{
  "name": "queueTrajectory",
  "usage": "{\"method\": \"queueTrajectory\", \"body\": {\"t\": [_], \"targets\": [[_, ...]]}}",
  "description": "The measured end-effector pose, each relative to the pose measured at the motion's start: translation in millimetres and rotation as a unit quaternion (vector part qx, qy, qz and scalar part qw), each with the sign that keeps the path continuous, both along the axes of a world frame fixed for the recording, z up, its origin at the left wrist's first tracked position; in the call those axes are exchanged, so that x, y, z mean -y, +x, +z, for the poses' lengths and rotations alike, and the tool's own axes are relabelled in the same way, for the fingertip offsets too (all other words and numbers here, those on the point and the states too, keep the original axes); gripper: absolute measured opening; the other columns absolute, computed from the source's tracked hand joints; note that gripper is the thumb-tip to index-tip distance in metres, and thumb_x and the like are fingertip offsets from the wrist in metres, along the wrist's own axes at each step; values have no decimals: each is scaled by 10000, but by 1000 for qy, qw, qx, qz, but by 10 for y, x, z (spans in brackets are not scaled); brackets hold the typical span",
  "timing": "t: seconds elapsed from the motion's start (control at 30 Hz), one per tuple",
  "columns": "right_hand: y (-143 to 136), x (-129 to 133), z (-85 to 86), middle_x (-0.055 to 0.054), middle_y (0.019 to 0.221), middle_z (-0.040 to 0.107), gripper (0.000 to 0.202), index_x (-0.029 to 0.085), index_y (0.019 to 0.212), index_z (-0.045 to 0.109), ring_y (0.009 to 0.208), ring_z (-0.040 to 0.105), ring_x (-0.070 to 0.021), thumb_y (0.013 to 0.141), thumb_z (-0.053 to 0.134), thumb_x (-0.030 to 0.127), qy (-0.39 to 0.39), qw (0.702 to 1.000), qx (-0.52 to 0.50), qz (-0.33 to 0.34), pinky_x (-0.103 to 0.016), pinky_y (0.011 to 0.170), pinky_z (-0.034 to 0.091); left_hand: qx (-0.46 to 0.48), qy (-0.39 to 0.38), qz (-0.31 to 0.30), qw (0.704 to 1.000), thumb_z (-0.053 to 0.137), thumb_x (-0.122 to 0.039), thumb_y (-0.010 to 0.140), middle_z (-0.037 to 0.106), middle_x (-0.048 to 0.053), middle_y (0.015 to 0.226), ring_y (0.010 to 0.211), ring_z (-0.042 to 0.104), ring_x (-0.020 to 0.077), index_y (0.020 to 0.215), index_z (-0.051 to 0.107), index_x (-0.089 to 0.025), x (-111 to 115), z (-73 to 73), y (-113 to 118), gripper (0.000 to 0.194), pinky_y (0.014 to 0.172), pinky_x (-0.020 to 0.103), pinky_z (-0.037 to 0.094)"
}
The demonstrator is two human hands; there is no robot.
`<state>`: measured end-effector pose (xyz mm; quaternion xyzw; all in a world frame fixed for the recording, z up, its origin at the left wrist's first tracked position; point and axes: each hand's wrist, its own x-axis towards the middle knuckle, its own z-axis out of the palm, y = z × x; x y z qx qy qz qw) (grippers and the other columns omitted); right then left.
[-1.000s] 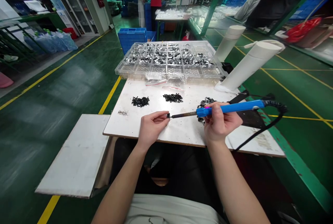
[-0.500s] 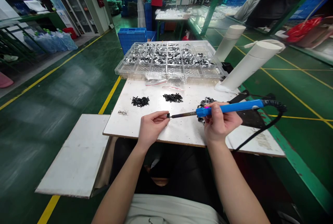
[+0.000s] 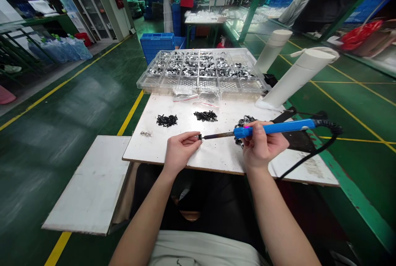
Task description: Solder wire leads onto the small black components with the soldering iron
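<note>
Between the thumb and fingers of my left hand (image 3: 182,150) is a small black part with some shiny metal (image 3: 200,137); its exact kind is too small to make out. My right hand (image 3: 262,145) grips a blue-handled soldering iron (image 3: 274,128), held almost level and pointing left. The iron's dark tip meets the small part or lies right at it. Behind my right hand, partly covered, is a pile of black and silver parts (image 3: 247,120). Two piles of tiny black pieces, a left pile (image 3: 167,120) and a middle pile (image 3: 206,116), lie beyond my left hand.
A clear compartment tray (image 3: 201,84) full of small parts spans the back of the white table (image 3: 148,146). Two white tubes (image 3: 298,76) stand at the right rear. The iron's black cord (image 3: 315,152) loops on the right. A lower white board (image 3: 89,183) sits left. Other people are farther off.
The soldering iron has shifted very slightly to the right at its handle end. My left hand and the small part look the same.
</note>
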<state>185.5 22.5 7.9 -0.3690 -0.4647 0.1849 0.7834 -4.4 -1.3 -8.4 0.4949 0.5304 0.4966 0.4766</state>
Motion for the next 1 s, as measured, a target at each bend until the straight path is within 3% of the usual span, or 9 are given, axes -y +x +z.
{"method": "queueTrajectory", "body": {"t": [0.23, 1.0], "targets": [[8, -3, -9, 42, 475, 542, 243, 159, 740, 722, 337, 434, -89, 855, 734, 372, 24, 1000, 3, 5, -236, 331, 314, 0, -5, 0, 1000, 836, -262, 728, 798, 65, 865, 833, 767, 204, 1042, 817, -176, 0, 13, 0, 325, 831, 314, 642], [3, 8, -1, 58, 449, 476, 289, 170, 740, 702, 341, 439, -99, 836, 733, 440, -8, 1000, 17, -9, -243, 345, 334, 0, -3, -1, 1000, 839, -264, 728, 800, 68, 870, 834, 769, 209, 1036, 818, -180, 3, 12, -2, 320, 829, 318, 641]]}}
